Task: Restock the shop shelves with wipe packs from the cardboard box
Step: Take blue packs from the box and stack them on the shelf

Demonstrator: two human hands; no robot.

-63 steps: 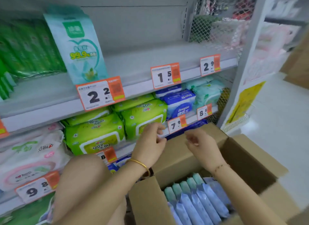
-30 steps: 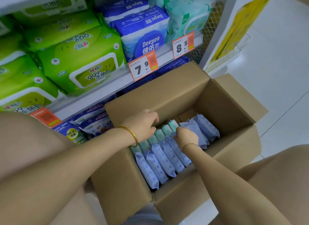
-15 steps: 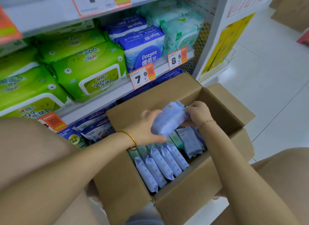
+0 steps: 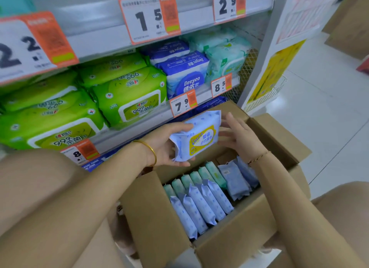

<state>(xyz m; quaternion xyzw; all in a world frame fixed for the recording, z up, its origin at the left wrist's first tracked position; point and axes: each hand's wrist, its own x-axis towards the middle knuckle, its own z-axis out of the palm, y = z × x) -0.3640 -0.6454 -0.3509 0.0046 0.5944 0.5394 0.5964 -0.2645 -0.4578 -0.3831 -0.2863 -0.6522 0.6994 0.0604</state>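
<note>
An open cardboard box (image 4: 229, 243) stands on the floor in front of the shelves, packed with several pale blue and mint wipe packs (image 4: 201, 204) standing on edge. My left hand (image 4: 165, 146) grips one pale blue wipe pack (image 4: 197, 136) with a yellow label, held above the box's far side. My right hand (image 4: 237, 136) hovers just right of that pack with fingers spread, not clearly touching it.
The middle shelf (image 4: 139, 126) holds green wipe packs (image 4: 127, 94), blue Deeyeo packs (image 4: 183, 74) and mint packs (image 4: 223, 54). Price tags (image 4: 149, 14) line the shelf edges. A white upright (image 4: 265, 48) ends the shelf; white floor (image 4: 329, 118) lies to the right.
Both hands went into the box and lifted out one pale blue pack. It now sits higher in my left hand, label facing me, and my right hand has come off it.
</note>
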